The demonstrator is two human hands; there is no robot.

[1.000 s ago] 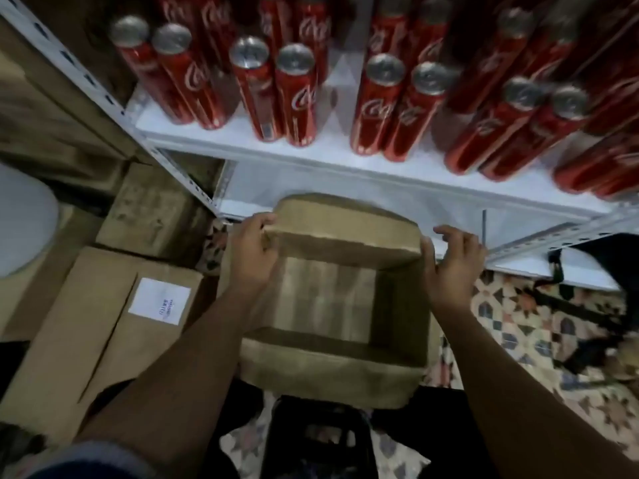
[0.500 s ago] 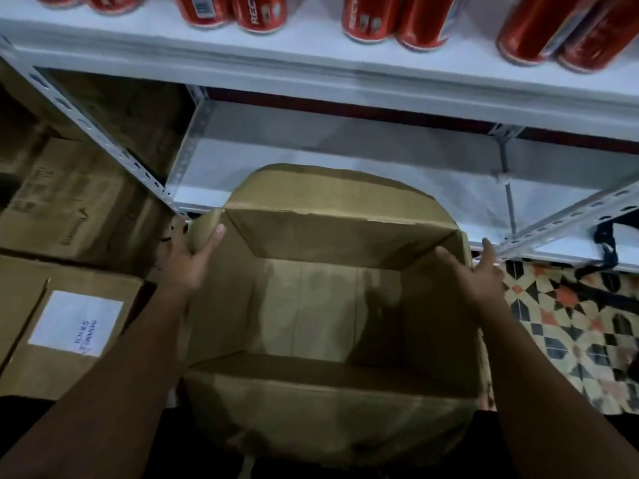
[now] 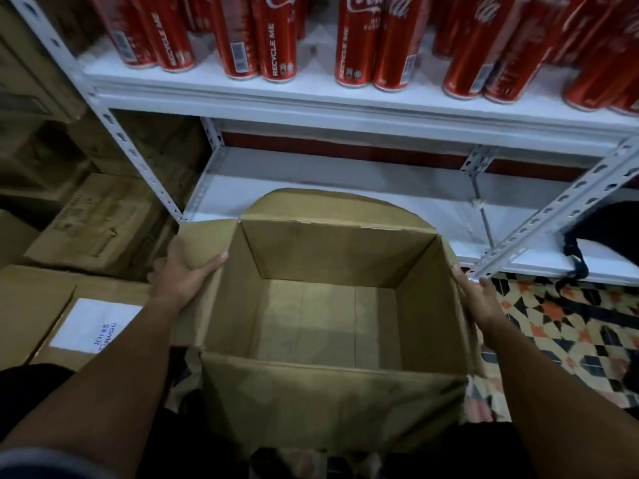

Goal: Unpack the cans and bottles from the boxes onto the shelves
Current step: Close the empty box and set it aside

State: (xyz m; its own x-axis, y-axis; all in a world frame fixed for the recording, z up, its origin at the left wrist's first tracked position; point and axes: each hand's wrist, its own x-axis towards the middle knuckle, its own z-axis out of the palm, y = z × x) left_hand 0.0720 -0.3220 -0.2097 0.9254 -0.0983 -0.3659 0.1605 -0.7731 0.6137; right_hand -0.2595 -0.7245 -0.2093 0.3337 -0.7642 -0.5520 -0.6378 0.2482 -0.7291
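Box [image 3: 332,319]: you see matt brown cardboard, faintly creased.
Cans [image 3: 276,36]: glossy red metal.
Shelf [image 3: 311,102]: smooth white-painted metal, perforated posts.
Floor [image 3: 560,326]: patterned tile.

Open cardboard box [image 3: 332,316] sits before the shelving, below the shelf [image 3: 311,98] bearing cans [image 3: 276,39]. Sealed labelled carton [image 3: 65,316] lies to its left.
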